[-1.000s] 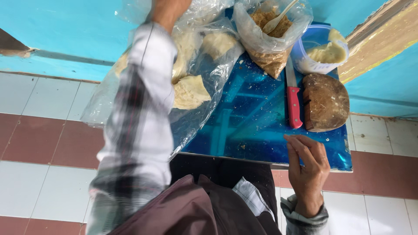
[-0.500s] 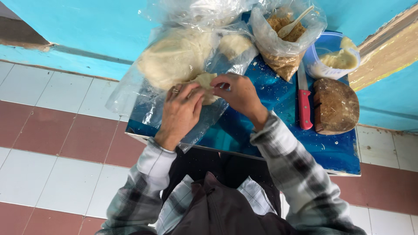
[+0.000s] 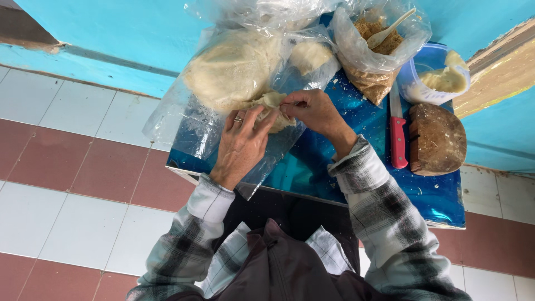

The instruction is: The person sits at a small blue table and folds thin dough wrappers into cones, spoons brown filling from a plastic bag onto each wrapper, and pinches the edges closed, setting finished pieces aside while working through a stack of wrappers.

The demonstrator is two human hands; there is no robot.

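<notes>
Both hands, L (image 3: 241,146) + R (image 3: 314,111), pinching dough piece (image 3: 271,103) mid-table; knife (image 3: 397,131) clear to R.

Blue table (image 3: 434,195) carries plastic bags (image 3: 200,122), red-handled knife (image 3: 397,136), wooden block (image 3: 437,139).

Both forearms reach forward from the bottom of the view, clad in grey, white and black plaid sleeves with the cuffs sitting at the wrists. The left hand (image 3: 241,146) lies palm down with its back to the camera, fingers stretched forward and slightly spread; a ring shows on one finger. Its fingertips meet those of the right hand. The right hand (image 3: 315,111) comes in from the right with the wrist bent inward, knuckles raised and fingers curled, thumb and fingertips pinched together at the point where the two hands touch. The right forearm slants across more steeply than the left, and the elbows are spread apart.
</notes>
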